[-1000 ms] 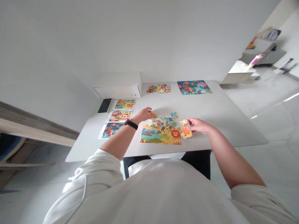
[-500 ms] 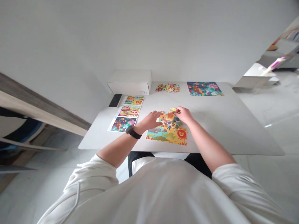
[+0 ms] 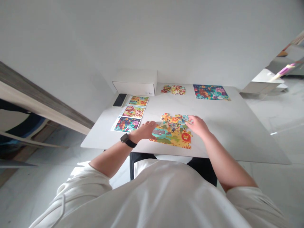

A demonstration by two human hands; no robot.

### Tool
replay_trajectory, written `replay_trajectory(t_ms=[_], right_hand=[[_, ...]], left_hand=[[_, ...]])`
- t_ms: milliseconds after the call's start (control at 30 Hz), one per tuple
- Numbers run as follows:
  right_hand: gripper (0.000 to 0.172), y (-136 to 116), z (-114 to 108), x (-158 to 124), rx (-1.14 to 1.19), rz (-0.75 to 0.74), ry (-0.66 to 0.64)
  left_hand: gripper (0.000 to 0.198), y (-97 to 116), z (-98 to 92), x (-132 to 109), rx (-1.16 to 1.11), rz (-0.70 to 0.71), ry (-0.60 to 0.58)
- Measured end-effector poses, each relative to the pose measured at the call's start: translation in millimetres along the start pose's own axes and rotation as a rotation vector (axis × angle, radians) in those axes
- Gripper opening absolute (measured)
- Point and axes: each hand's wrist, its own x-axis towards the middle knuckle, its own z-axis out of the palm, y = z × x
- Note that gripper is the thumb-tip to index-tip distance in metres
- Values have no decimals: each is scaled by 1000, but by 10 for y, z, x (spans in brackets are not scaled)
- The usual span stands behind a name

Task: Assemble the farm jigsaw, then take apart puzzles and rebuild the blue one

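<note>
A partly assembled jungle jigsaw puzzle lies on the white table in front of me, with a lion and a hippo showing in its lower part. A loose heap of coloured pieces sits on its upper half. My left hand rests at the puzzle's left edge, with nothing visible in it. My right hand lies at the upper right of the puzzle, fingertips on the pieces. Whether those fingers grip a piece is hidden.
Several picture cards lie left of the puzzle, beside a black phone and a white box. At the far edge are a pile of loose pieces and a finished puzzle.
My hands have moved apart: the right went rightward along the pieces and the left slid back to the puzzle's left edge. The pieces look shifted, and the view has turned slightly.
</note>
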Motion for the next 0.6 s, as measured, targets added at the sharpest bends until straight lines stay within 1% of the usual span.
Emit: replay_trajectory(t_ms=[67, 133, 200, 233, 267, 333, 400, 433, 533, 600], right_hand=[[50, 19, 32, -321, -5, -117, -95], [57, 46, 112, -603, -18, -252, -155], [65, 94, 201, -798, -54, -332, -178], [65, 125, 236, -856, -69, -366, -167], [63, 161, 261, -892, -78, -401, -149], [52, 233, 278, -911, -85, -481, -88], [42, 290, 264, -891, -89, -552, -12], [37, 307, 253, -873, -93, -576, 27], [28, 311, 236, -798, -111, -591, 115], [29, 290, 249, -734, -132, -561, 141]], left_hand=[[96, -11, 17, -20, -2, 35, -13], [103, -10, 28, -49, 3, 69, -30], [108, 3, 34, -90, 23, 101, -40], [108, 12, 31, -114, 39, 120, -40], [107, 22, 23, -137, 58, 141, -35], [101, 42, -9, -179, 96, 184, -16], [89, 61, -51, -207, 131, 221, 17], [80, 71, -68, -217, 146, 238, 37], [50, 101, -78, -227, 158, 305, 97], [45, 122, -43, -224, 148, 325, 131]])
